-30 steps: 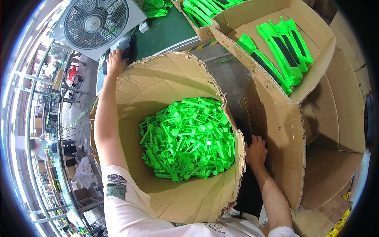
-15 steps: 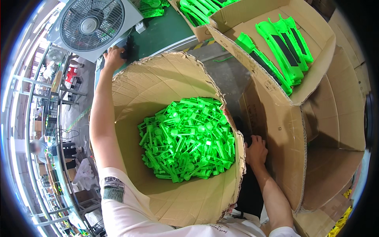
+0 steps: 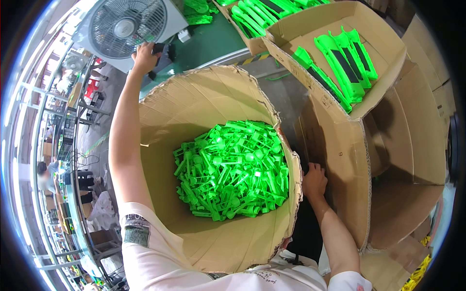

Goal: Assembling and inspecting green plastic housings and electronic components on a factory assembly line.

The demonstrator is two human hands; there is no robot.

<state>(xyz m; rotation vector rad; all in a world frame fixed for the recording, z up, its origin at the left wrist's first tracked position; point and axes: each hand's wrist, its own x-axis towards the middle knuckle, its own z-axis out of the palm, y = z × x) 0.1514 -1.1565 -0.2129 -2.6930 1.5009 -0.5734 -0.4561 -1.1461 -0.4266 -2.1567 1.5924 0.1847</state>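
Note:
My left hand (image 3: 144,59) is stretched out to the green table (image 3: 206,44), just in front of a grey box fan (image 3: 127,28). Its fingers are closed around a small black object (image 3: 158,48) whose kind I cannot make out. Between my arms stands a big cardboard bin (image 3: 208,92) with a ragged rim, part filled with a heap of small bright green plastic pieces (image 3: 233,169). Outside the bin's right rim, my right hand (image 3: 314,181) has its fingers curled over something dark; what they hold, if anything, is hidden.
An open carton (image 3: 335,128) at the right holds several long green plastic shells (image 3: 340,65) with dark strips. Another carton (image 3: 257,46) of green parts sits beyond it. More cardboard (image 3: 412,145) stands far right. At the left are metal racks (image 3: 73,194) and a person (image 3: 48,177).
My left hand has risen slightly toward the fan, lifting the black object up from the tabletop. My right hand has barely moved. The view has shifted a little.

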